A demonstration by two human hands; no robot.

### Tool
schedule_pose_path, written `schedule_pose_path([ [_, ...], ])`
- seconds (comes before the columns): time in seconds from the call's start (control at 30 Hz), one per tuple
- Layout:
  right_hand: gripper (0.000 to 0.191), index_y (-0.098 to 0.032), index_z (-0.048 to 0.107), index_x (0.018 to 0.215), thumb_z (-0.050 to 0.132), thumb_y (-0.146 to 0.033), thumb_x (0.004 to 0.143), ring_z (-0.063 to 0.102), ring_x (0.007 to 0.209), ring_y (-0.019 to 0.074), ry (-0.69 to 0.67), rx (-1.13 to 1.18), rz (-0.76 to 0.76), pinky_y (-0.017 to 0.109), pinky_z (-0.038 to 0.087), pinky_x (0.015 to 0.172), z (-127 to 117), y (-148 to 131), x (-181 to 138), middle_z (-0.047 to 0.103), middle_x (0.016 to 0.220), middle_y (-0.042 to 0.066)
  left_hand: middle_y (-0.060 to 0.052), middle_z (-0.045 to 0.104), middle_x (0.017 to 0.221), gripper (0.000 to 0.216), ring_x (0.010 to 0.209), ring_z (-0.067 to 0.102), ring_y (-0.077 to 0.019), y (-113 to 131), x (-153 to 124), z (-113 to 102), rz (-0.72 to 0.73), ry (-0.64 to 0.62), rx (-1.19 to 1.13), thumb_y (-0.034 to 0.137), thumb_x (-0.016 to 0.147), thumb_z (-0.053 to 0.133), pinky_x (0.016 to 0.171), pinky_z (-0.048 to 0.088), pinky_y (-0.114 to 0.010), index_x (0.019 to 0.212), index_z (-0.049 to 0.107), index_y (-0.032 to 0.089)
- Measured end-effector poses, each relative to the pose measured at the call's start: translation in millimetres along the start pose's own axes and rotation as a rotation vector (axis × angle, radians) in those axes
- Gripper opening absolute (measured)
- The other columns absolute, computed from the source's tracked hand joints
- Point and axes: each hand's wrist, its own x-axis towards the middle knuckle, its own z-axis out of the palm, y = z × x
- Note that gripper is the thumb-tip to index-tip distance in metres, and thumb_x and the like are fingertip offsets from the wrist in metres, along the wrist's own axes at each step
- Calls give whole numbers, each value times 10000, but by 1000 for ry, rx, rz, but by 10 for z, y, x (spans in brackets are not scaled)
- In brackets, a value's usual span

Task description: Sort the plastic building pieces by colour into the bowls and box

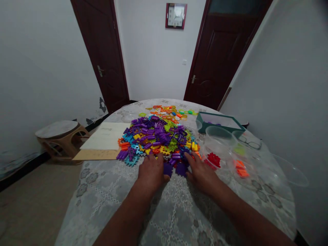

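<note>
- White walls, two dark doors (222,54) and a square clock (176,15) closed off the far end of the room; a lace-covered table (179,212) filled the space in front of me.
- My left hand (151,171) lay palm down at the near edge of the pile of plastic pieces (156,136), fingers spread and loose, the thumb touching a purple piece (167,169).
- My right hand (201,172) lay flat just beside it, fingers open, their tips on a second purple piece (181,168). Neither hand had closed around anything.
- Both purple pieces sat between my hands, at the front foot of the pile.
- Past my fingers the pile rose thick with purple, blue, yellow and orange, blocking the way straight ahead.
- To my right stood clear bowls: one with a red piece (214,159), one with orange pieces (241,169).
- Behind them were a green box (217,121) and a pair of glasses (249,143).
- To my left lay a white sheet on cardboard (105,136), touching the pile's edge.
- Off the table, a low stool (60,135) stood by the wall.
</note>
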Motion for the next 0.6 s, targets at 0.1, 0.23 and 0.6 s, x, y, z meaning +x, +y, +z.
schedule_pose_path([
  [0.1, 785, -199, 401, 1612, 671, -235, 876, 531, 1408, 385, -21, 31, 0, 492, 496, 1081, 46, 32, 74, 381, 1641, 229, -270, 593, 1393, 812, 1273, 587, -435, 20, 36, 71, 26, 20, -39, 417, 723, 855, 1006, 489, -481, 1421, 541, 145],
  [0.23, 749, -185, 422, 1599, 658, -276, 894, 543, 1381, 348, 7, 126, -26, 455, 476, 1104, 44, 4, 106, 459, 1552, 204, -201, 681, 1247, 606, 1198, 644, -367, 57, 95, 156, 89, 61, -151, 360, 803, 800, 985, 483, -414, 1328, 572, 159],
  [0.6, 619, -212, 553, 1490, 687, -247, 887, 618, 1185, 263, 66, 384, -110, 411, 492, 1059, 187, 85, 146, 586, 1330, 126, -176, 683, 1302, 573, 1262, 633, -318, 82, 232, 341, 43, 161, -478, 200, 783, 813, 1055, 458, -409, 1290, 547, 180],
])
